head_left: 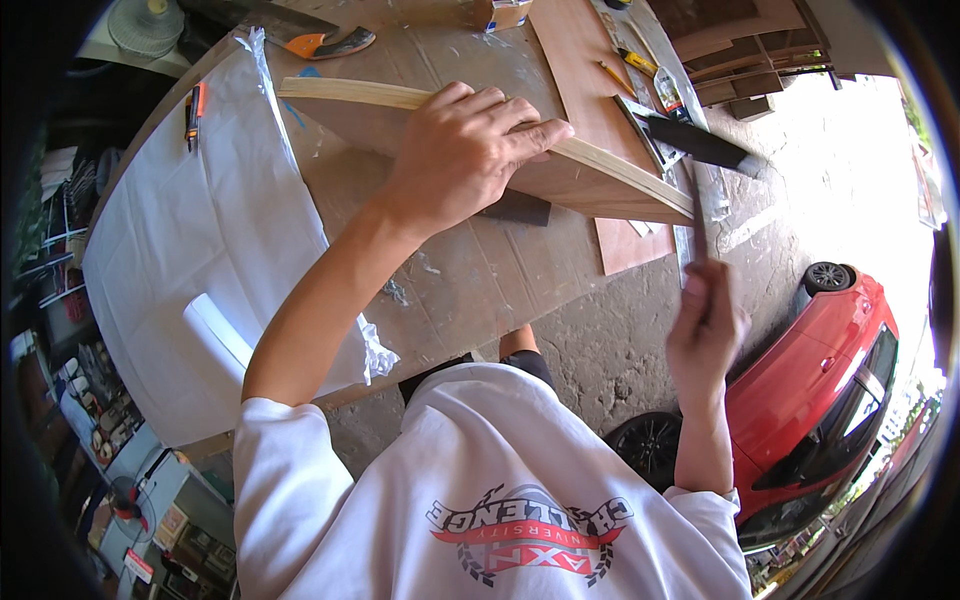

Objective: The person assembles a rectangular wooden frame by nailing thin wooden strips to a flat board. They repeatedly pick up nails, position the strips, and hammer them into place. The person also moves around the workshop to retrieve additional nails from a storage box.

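Note:
A wooden panel (600, 190) stands on its long edge across the worktable, its pale layered edge facing up. My left hand (465, 150) is closed over that top edge near the middle, thumb and fingers on either side. My right hand (705, 320) grips the handle of a hammer (700, 143), slightly blurred by motion. The hammer's dark head is by the panel's right end; whether it touches the wood I cannot tell. A dark block (520, 208) lies on the table just below the panel, partly hidden by it.
A white sheet (200, 240) covers the left of the worktable (450, 310). An orange-handled saw (318, 45) and an orange cutter (195, 115) lie at the left. A square (640, 125), pencil (617, 78) and thin board (570, 60) lie at right. A red car (820, 370) stands beyond.

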Demonstrator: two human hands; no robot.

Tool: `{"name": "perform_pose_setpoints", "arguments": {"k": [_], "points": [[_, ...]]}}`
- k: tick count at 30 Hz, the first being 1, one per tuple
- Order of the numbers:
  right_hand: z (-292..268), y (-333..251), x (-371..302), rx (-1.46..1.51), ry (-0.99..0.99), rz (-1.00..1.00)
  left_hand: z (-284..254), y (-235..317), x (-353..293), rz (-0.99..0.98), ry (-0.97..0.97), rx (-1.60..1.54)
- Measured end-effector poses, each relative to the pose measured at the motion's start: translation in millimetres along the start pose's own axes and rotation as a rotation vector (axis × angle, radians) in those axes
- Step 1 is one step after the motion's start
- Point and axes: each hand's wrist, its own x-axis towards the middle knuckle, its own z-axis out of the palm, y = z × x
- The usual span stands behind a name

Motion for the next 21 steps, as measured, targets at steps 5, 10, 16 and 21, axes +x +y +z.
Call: {"name": "perform_pose_setpoints", "arguments": {"k": [5,10,16,21], "points": [[-9,0,1,0.007,0.056,0.141,1,0,1,0.004,-0.011,0.027],[-2,3,2,-0.022,-0.064,0.041,0,1,2,0.012,-0.018,0.041],[-14,4,-1,0.091,0.079,0.154,-1,0,2,-0.001,-0.017,0.026],[-15,7,-12,0.182,0.115,0.168,1,1,3,-0.007,0.000,0.031]]}}
